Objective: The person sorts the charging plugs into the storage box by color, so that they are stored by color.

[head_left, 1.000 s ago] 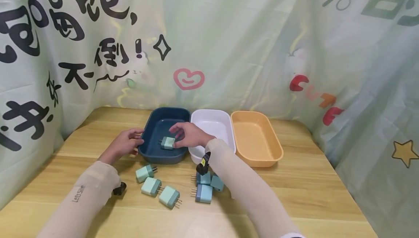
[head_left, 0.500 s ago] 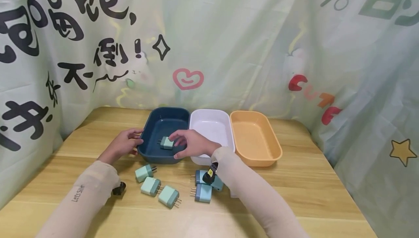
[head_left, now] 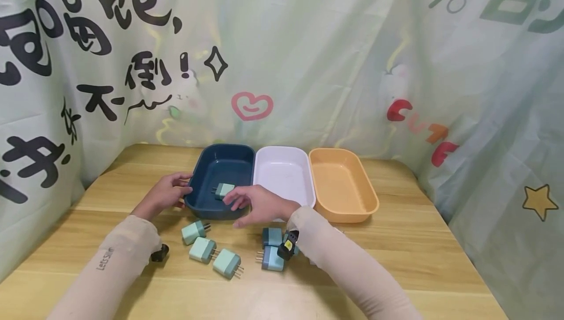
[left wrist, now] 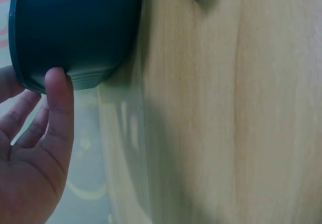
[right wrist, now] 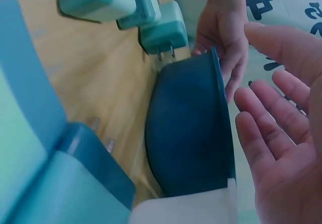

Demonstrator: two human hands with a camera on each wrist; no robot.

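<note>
In the head view my left hand [head_left: 164, 194] touches the left side of a dark blue bin [head_left: 210, 211], its thumb and fingers fairly straight; the left wrist view has the thumb against the bin's wall [left wrist: 75, 32]. A mint-green charger plug [head_left: 223, 191] lies inside the bin. My right hand [head_left: 263, 206] hovers over the bin's front right corner, fingers spread and slightly bent, holding nothing. Three mint charger plugs, one of them nearest the bin [head_left: 193, 233], lie on the table in front. Bluer charger plugs [head_left: 273, 259] sit to their right, partly hidden by the right wrist's camera.
A white bin [head_left: 284, 163] and an orange bin [head_left: 369, 202] stand in a row right of the blue one. Behind the wooden table [head_left: 410, 241] hangs a printed curtain [head_left: 308, 65]. Something pale peeks out from under the right sleeve [head_left: 348, 261].
My right hand has let go of the mint charger plug in the blue bin and drawn back toward the front right. The left hand stays at the bin's side.
</note>
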